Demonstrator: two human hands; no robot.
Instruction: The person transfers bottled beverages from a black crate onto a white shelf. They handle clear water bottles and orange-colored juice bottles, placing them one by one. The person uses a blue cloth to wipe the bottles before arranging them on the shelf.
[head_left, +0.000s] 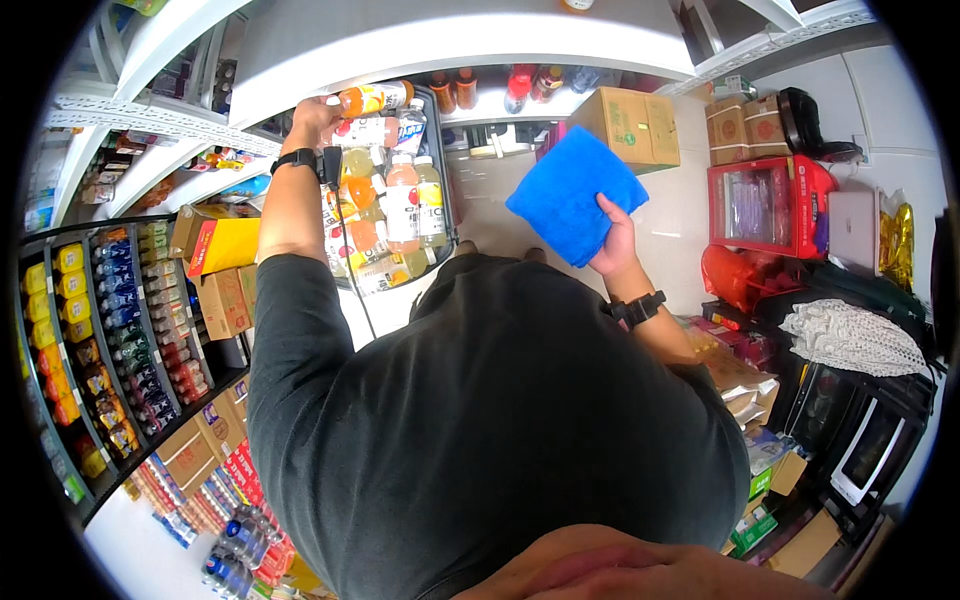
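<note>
My left hand grips the cap end of an orange drink bottle, which lies on its side over the far end of a dark plastic bin. Several other bottles fill this bin, among them a pink drink bottle and a pale yellow one. A folded blue cloth is held in my right hand, the thumb on top and the fingers hidden beneath. A black cable hangs across the bin below my left wrist.
In front is a white shelf, with several bottles on its lower level. A cardboard box stands on the floor ahead to the right. Drink racks line the left. Boxes and a red glass-fronted cabinet crowd the right.
</note>
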